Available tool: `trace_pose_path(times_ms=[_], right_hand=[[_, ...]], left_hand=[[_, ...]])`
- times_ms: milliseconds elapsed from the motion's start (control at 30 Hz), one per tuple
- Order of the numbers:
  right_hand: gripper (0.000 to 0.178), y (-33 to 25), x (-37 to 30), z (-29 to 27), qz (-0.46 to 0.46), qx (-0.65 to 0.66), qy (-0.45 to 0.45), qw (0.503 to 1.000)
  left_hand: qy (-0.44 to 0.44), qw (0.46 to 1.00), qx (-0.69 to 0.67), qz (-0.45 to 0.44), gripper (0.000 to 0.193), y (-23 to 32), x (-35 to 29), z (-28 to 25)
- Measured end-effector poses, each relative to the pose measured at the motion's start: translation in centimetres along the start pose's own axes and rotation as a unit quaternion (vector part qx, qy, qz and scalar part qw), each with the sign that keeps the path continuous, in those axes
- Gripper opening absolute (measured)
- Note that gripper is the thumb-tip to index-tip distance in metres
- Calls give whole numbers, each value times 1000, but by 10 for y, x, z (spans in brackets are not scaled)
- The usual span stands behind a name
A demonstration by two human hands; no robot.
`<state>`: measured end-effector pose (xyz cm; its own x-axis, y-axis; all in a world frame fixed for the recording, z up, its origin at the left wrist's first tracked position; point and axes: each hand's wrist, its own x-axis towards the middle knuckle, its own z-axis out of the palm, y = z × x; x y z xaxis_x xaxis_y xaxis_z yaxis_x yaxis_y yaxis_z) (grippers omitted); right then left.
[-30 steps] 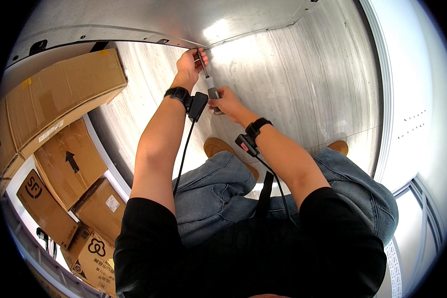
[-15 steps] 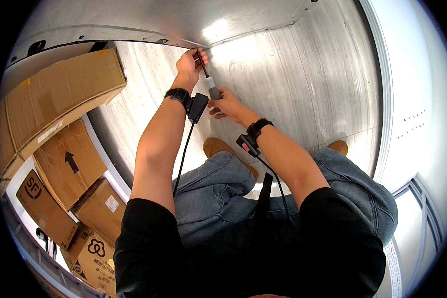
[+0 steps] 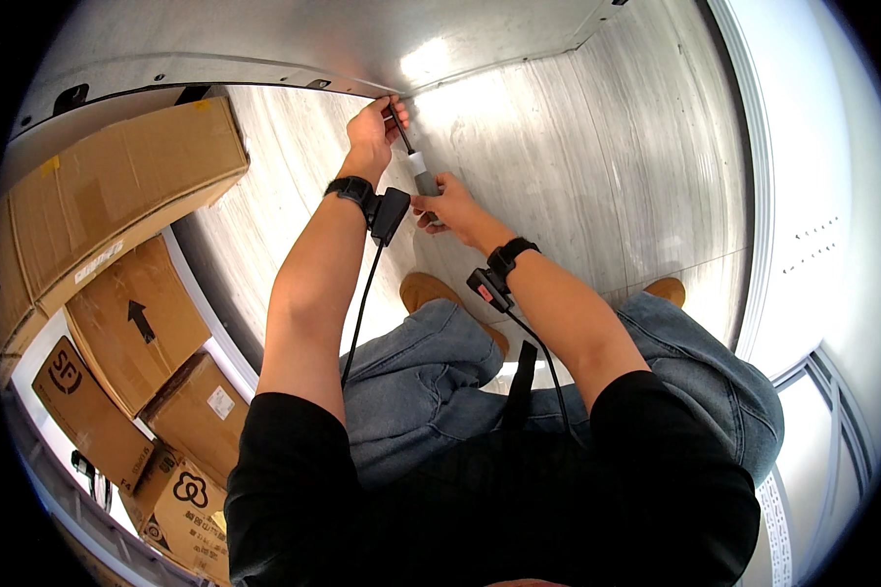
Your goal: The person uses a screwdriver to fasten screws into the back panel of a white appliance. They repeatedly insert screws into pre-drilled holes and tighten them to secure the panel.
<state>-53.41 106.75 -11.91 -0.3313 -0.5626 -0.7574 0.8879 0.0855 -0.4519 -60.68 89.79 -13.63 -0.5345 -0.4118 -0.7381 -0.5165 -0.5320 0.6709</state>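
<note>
Against the brushed metal wall (image 3: pixel 578 176) beside stacked cardboard boxes (image 3: pixel 117 196), we steady a screwdriver (image 3: pixel 419 168): our right hand (image 3: pixel 450 207) closed round its grey handle, our left hand (image 3: pixel 372 132) pinching the shaft near the seam. Tilting it could let the tip slip.

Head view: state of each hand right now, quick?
Left hand: closed, pinching the dark shaft tip of the screwdriver near the metal seam.
Right hand: closed around the screwdriver's grey handle.

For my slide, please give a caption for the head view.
Left hand steadies the tip and right hand grips the handle of a screwdriver against a metal wall.
</note>
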Motion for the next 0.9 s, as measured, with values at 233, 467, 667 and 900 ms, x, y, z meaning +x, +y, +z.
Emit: trace_pose_path(times_ms=[233, 467, 667, 900], right_hand=[[30, 27, 28, -8, 1, 90, 37, 995], [39, -3, -1, 1, 14, 31, 5, 999], [29, 28, 29, -12, 20, 102, -16, 994], [31, 9, 8, -11, 19, 94, -30, 995]], left_hand=[[14, 1000, 11, 4, 16, 2, -4, 5], [36, 999, 4, 5, 15, 2, -4, 5], [58, 997, 44, 22, 14, 0, -3, 6], [72, 996, 55, 27, 13, 2, -6, 9]])
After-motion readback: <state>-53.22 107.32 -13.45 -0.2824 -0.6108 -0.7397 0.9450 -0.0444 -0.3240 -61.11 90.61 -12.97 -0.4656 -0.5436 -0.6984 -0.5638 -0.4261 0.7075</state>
